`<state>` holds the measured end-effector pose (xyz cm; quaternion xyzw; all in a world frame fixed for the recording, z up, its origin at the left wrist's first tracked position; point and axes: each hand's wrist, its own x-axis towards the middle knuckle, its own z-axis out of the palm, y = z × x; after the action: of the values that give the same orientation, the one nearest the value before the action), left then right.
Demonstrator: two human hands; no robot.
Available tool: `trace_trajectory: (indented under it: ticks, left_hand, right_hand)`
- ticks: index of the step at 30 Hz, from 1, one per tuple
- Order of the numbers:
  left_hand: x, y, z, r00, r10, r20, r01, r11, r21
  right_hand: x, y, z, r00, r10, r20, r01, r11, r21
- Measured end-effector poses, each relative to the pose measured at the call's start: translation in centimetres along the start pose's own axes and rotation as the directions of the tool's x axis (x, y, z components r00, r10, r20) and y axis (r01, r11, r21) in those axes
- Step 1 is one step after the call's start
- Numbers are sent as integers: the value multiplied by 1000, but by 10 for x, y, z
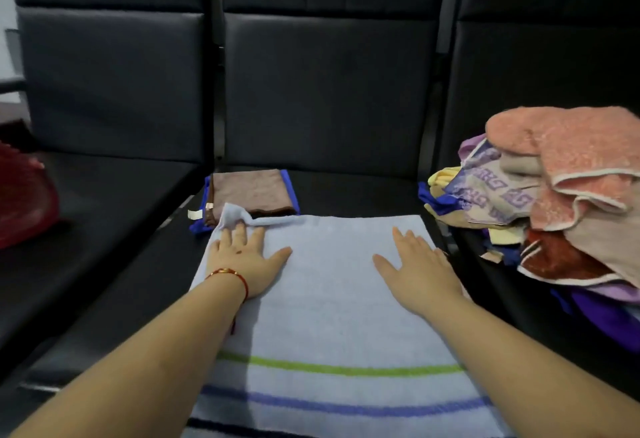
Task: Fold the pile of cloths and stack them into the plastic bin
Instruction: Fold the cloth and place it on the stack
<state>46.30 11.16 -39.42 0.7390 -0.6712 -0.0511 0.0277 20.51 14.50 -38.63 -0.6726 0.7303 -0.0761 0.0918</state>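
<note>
Light-blue striped towel (332, 302) being smoothed flat on black seat (104, 229); left hand (242, 257) and right hand (415, 271) spread, palms pressed down. Next judged: rumpled far-left corner (235, 217) flattened, fold begun.

- Dim indoor light; the black padded seats (311, 91) show faint sheen.
- Soft focus throughout, with blur strongest at frame edges.
- Wide-angle distortion bends seat lines toward the corners.

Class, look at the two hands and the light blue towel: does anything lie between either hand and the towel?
Nothing visible does. The left hand and right hand both rest flat, directly on the light blue towel.
</note>
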Motion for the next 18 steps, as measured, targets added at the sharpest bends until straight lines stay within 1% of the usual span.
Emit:
trace_trajectory:
  ticks: [1, 3, 4, 5, 7, 8, 9, 10, 11, 13, 15, 17, 18]
  left_hand:
    - [12, 1, 1, 1000, -6, -7, 6, 1000, -3]
    - [34, 4, 1, 1000, -17, -18, 17, 1000, -12]
    - [42, 5, 2, 999, -14, -31, 14, 1000, -19]
    - [49, 7, 2, 998, -9, -58, 7, 999, -33]
    - [55, 9, 2, 988, -10, -153, 1, 998, -57]
    - [54, 11, 1, 976, -31, -217, 20, 998, -51]
    - [52, 14, 0, 960, -64, -273, 56, 998, -34]
    - [50, 15, -3, 950, -101, -294, 97, 995, -27]
    - [46, 17, -6, 952, -139, -274, 131, 990, -48]
    - [39, 18, -10, 966, -189, -178, 169, 978, -123]
    - [33, 17, -13, 977, -168, -130, 148, 978, -149]
    - [21, 14, -18, 990, -118, -76, 109, 987, -117]
    - [12, 13, -22, 995, -98, -23, 94, 989, -112]
  right_hand:
    - [14, 0, 2, 1000, -2, 3, 2, 1000, -8]
    - [39, -1, 6, 999, -10, -52, 10, 1000, 12]
    - [48, -1, 7, 993, -15, -116, 19, 999, 35]
    - [54, -1, 8, 977, -24, -211, 38, 997, 62]
    - [57, -4, 8, 906, -52, -420, 92, 993, 75]
    - [56, -5, 7, 880, -58, -472, 98, 993, 59]
    - [54, -5, 6, 884, -53, -465, 85, 995, 48]
    - [53, -6, 4, 908, -41, -417, 64, 997, 42]
    - [52, -5, 4, 934, -32, -357, 46, 998, 32]
    - [49, -1, 4, 957, -58, -286, 73, 996, 44]
    - [42, 3, 2, 962, -96, -257, 121, 989, 84]
    - [29, 8, -3, 974, -125, -191, 148, 982, 114]
    - [20, 10, -6, 980, -133, -148, 153, 979, 131]
